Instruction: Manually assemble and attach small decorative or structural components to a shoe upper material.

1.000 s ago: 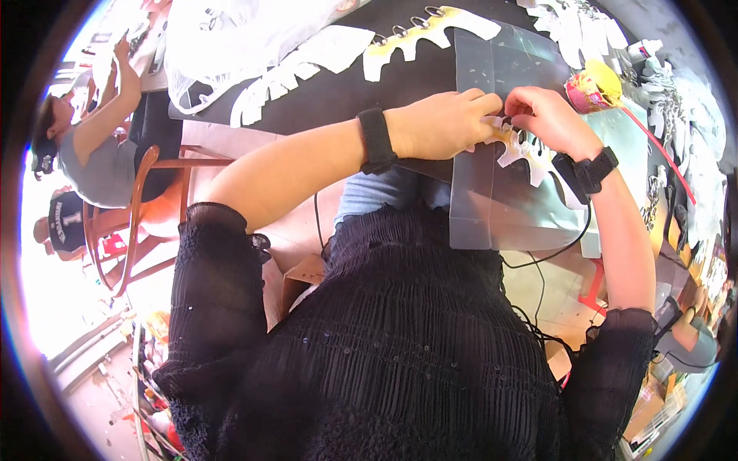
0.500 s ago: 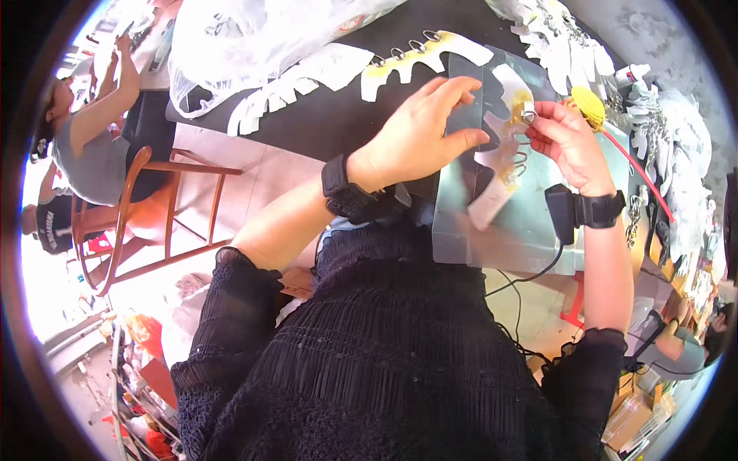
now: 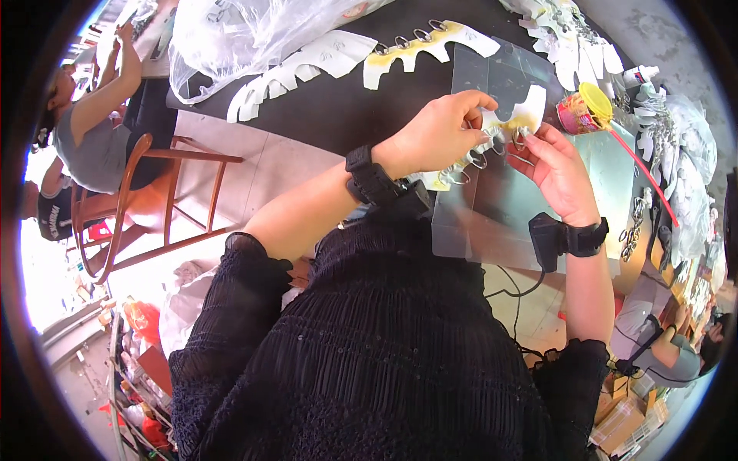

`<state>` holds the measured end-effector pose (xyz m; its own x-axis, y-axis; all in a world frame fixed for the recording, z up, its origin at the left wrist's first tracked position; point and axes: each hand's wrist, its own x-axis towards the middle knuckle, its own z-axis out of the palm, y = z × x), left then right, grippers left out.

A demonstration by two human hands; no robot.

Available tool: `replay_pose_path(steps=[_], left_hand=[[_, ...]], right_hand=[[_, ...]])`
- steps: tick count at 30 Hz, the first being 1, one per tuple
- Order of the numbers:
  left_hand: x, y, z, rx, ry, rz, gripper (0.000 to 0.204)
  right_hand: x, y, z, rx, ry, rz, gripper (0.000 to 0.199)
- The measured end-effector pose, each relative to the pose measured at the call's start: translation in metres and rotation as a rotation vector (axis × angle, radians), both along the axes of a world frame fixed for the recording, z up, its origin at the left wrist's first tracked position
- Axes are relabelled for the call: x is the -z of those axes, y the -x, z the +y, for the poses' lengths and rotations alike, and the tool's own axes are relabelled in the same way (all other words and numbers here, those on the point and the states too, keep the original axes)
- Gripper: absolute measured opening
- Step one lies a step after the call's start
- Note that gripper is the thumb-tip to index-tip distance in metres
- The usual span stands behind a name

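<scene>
Hands together over a clear plastic sheet (image 3: 492,223) lying on the dark tabletop (image 3: 338,115). Left hand (image 3: 442,131) curled, fingers pinched on a white and yellowish scalloped card strip (image 3: 516,121) fitted with small metal rings (image 3: 477,160). Right hand (image 3: 560,173) just beside, fingertips closed on one ring at the strip's edge, palm turned up. Black wristbands (image 3: 369,178) on both wrists, a thin black cable trailing down from the right one. Near the right hand, a small round container with a yellow lid (image 3: 586,109) and a long red stick (image 3: 644,175). Further up the table, another scalloped white card strip with rings (image 3: 427,42), plain white cut strips (image 3: 296,65) and a crumpled clear plastic bag (image 3: 246,34). Off to the left, a wooden chair (image 3: 146,200) with another person seated.
</scene>
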<state>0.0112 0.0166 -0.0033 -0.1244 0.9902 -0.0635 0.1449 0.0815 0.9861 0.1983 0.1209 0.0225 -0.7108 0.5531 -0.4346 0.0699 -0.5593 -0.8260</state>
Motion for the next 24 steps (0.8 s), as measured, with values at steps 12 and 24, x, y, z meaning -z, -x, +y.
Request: replay_pose_path(steps=[12,24], left_hand=[[0.0,-0.027,0.005,-0.327,-0.516,0.76,0.024],[0.019,-0.031,0.003,-0.262,-0.49,1.03,0.023]], right_hand=[[0.022,0.01,-0.024,0.331,-0.03,0.066,0.013],[0.033,0.009,-0.035,0.353,-0.031,-0.086,0.015]])
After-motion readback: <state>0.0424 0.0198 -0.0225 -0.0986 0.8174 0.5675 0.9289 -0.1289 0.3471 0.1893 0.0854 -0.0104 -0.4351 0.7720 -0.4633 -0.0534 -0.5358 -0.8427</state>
